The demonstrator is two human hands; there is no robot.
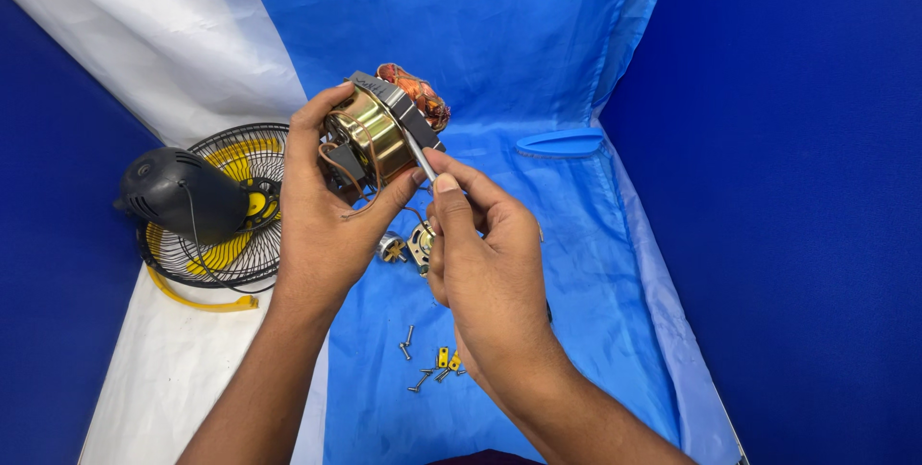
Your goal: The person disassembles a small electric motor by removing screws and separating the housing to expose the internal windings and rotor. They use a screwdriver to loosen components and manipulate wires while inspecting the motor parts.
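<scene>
Two hands: left hand (322,215) grips motor (379,134); right hand (485,268) just below.

screwdriver (420,157) handle hidden in right hand (485,273), small motor parts (408,246) partly covered

fan motor (379,134) held up off the blue sheet, tilted, brass-coloured round housing facing the cam, dark grey laminated block across its top right edge. orange-copper windings poke out behind at upper right. thin brown wires loop off its left side. slim metal screwdriver (421,159) shaft angled up-left, tip touching the motor's grey block near the lower right corner, handle hidden.
</scene>
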